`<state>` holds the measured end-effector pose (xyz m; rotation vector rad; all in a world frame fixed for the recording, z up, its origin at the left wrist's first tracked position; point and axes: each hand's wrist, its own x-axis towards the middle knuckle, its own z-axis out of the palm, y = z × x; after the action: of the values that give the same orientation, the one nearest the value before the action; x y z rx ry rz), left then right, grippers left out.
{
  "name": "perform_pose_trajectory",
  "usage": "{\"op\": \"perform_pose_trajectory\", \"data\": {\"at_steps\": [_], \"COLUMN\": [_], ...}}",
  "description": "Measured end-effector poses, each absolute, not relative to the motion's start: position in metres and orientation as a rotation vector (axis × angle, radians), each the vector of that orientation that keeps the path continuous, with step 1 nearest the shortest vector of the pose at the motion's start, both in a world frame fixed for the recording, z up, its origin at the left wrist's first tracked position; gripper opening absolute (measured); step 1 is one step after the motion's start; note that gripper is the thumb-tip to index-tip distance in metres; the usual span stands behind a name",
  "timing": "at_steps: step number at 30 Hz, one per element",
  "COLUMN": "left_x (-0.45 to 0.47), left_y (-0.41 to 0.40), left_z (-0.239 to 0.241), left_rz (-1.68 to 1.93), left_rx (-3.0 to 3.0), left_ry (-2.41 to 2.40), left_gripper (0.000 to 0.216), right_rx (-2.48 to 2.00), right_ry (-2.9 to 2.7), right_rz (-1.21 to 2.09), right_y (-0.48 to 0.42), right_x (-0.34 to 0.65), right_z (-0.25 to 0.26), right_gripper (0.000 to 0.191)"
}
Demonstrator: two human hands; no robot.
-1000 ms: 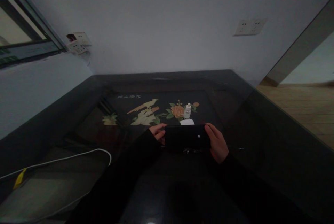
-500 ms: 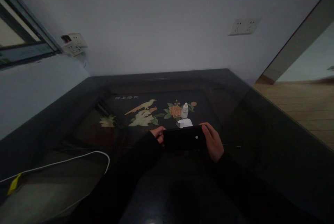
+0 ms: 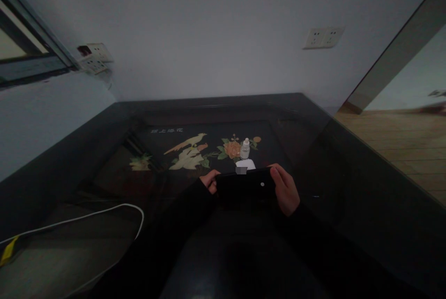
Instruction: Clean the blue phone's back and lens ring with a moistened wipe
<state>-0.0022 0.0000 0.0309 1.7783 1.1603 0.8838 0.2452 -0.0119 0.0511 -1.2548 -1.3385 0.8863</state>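
Observation:
I hold a black phone (image 3: pixel 244 185) sideways between both hands, just above a dark glass-topped table (image 3: pixel 313 159). My left hand (image 3: pixel 209 181) grips its left end with curled fingers. My right hand (image 3: pixel 285 189) wraps round its right end. Just beyond the phone stand a small white dropper bottle (image 3: pixel 245 149) and a low white object (image 3: pixel 246 164), partly hidden by the phone. Both sleeves are black.
The tabletop shows an inlaid bird and flower picture (image 3: pixel 195 150). A white cable (image 3: pixel 104 210) with a yellow tag (image 3: pixel 7 251) lies at the left. Wall sockets (image 3: pixel 322 37) sit on the back wall, more sockets (image 3: pixel 92 57) near the window. Wooden floor (image 3: pixel 400 141) lies to the right.
The phone and both hands have shifted slightly left and nearer to me. The view has turned a little, so the table's things sit further left.

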Motion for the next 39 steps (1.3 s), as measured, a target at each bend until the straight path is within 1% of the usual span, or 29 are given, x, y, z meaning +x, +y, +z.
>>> {"op": "perform_pose_trajectory", "data": {"at_steps": [8, 13, 20, 22, 24, 27, 31, 39], "left_x": [0.0, 0.002, 0.007, 0.008, 0.008, 0.007, 0.002, -0.001], "left_y": [-0.009, -0.016, -0.019, -0.016, -0.012, -0.008, -0.008, -0.006], "left_z": [0.036, 0.039, 0.05, 0.048, 0.042, 0.031, 0.023, 0.019], "left_rz": [0.861, 0.858, 0.934, 0.962, 0.96, 0.859, 0.756, 0.736], "left_rx": [1.726, 1.511, 1.386, 1.315, 1.166, 1.007, 1.01, 1.074], "left_ry": [1.121, 1.136, 1.035, 1.025, 0.959, 0.81, 0.65, 0.582], "left_gripper": [0.029, 0.033, 0.029, 0.029, 0.035, 0.042, 0.05, 0.053], "right_rx": [-1.232, -1.217, -1.202, -1.195, -1.192, -1.189, -1.187, -1.212], "right_ry": [-1.211, -1.186, -1.112, -1.08, -1.05, -1.013, -0.991, -1.041], "right_rz": [0.933, 0.955, 0.954, 0.952, 0.949, 0.946, 0.941, 0.877], "right_y": [-0.008, -0.006, -0.004, -0.004, -0.003, -0.003, -0.002, -0.002], "right_x": [0.244, 0.244, 0.244, 0.244, 0.243, 0.243, 0.243, 0.245], "right_z": [0.034, 0.028, 0.026, 0.026, 0.026, 0.027, 0.026, 0.024], "right_gripper": [0.031, 0.033, 0.033, 0.033, 0.033, 0.033, 0.033, 0.036]}}
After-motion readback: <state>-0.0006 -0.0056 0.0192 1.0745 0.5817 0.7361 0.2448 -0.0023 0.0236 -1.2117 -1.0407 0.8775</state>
